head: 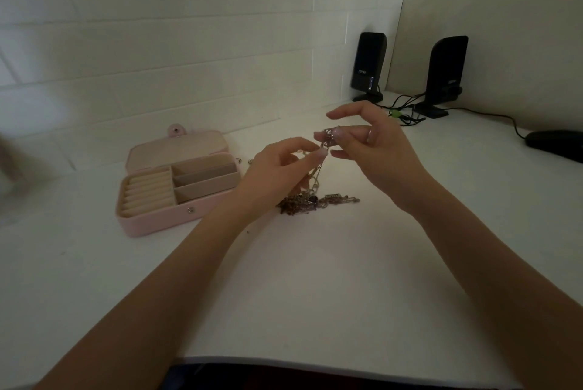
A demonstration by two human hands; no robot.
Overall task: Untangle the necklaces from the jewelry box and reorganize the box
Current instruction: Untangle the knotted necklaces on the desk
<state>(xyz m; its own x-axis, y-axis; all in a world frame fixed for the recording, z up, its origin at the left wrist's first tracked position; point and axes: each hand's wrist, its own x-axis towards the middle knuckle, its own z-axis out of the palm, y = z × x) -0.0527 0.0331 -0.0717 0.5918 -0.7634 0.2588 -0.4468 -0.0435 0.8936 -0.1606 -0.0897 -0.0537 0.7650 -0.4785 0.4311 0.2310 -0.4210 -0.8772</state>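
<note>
Head view, both hands raised, left hand (277,168) and right hand (375,143) pinching tangled necklaces (315,197) above table (315,279).

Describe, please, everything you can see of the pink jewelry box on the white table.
The pink jewelry box is a small rounded case, seemingly faux leather, lying open on the white table, left of both hands, which do not touch it. Its lid is folded back, snap tab uppermost. The cream lining shows ring rolls at left and three divided compartments at right, apparently empty.
</note>
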